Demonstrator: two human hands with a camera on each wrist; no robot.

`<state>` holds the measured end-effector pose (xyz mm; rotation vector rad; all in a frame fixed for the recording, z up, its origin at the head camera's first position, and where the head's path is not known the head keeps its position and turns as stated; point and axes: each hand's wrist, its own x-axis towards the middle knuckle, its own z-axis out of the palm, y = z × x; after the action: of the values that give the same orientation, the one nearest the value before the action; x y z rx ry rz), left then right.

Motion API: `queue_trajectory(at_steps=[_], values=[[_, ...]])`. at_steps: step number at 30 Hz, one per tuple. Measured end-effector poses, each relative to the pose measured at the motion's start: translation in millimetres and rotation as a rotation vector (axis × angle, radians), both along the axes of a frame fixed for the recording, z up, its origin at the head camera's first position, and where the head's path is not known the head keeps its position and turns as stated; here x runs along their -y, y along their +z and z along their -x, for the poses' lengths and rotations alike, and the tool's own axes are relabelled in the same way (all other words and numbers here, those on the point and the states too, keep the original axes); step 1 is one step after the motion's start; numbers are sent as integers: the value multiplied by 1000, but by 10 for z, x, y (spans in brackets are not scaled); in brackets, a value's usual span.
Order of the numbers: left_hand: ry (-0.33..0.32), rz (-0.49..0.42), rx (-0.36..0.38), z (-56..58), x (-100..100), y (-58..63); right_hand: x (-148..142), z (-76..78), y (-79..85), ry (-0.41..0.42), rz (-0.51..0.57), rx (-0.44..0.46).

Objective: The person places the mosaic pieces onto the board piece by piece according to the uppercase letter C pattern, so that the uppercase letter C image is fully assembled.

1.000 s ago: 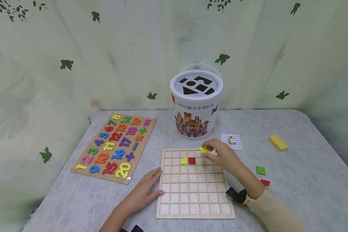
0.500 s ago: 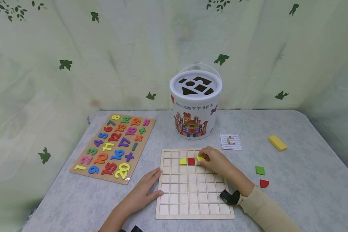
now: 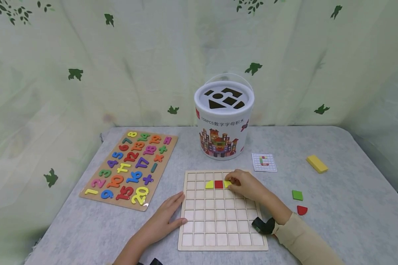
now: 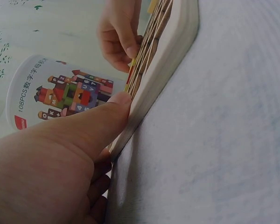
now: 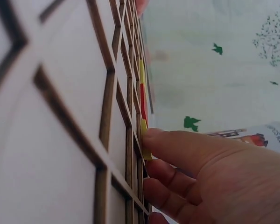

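Note:
A wooden grid board (image 3: 223, 239) lies on the table. In its second row from the top sit a yellow tile with one rounded corner (image 3: 209, 184) and, beside it, a red square tile (image 3: 218, 184). My right hand (image 3: 247, 185) pinches another yellow tile (image 3: 227, 183) at the cell just right of the red one; the fingers cover part of it. Up close in the right wrist view, the thumb lies on this yellow tile (image 5: 145, 140). My left hand (image 3: 166, 213) rests beside the board, its straight fingers and thumb touching the left edge.
Right of the board lie a green square tile (image 3: 297, 195), a red rounded tile (image 3: 302, 210) and a yellow block (image 3: 317, 163). A pattern card (image 3: 264, 162) and a white bucket (image 3: 223, 121) stand behind. A number puzzle board (image 3: 129, 169) is at left.
My right hand has brought the yellow tile down and toward me, from the board's top edge to the second row beside the red tile. The left hand has stayed put.

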<state>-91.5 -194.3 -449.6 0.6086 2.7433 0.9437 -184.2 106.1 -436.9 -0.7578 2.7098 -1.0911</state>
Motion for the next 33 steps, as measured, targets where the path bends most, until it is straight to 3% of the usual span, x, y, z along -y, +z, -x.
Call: queue_trajectory(at_steps=[4, 11, 17, 23, 27, 33], values=[[0, -1, 2, -2, 0, 4, 8, 0, -2, -4, 1, 5], [3, 1, 4, -5, -5, 7, 9, -14, 70, -11, -23, 92], [-2, -6, 4, 0, -12, 8, -117, -80, 236, -33, -11, 113], [5, 3, 6, 0, -11, 14, -444, -227, 469, -56, 15, -6], [7, 1, 7, 1, -6, 13, -761, -360, 530, -83, 11, -110], [4, -2, 6, -1, -2, 14, -1192, -553, 452, -192, -16, -93]])
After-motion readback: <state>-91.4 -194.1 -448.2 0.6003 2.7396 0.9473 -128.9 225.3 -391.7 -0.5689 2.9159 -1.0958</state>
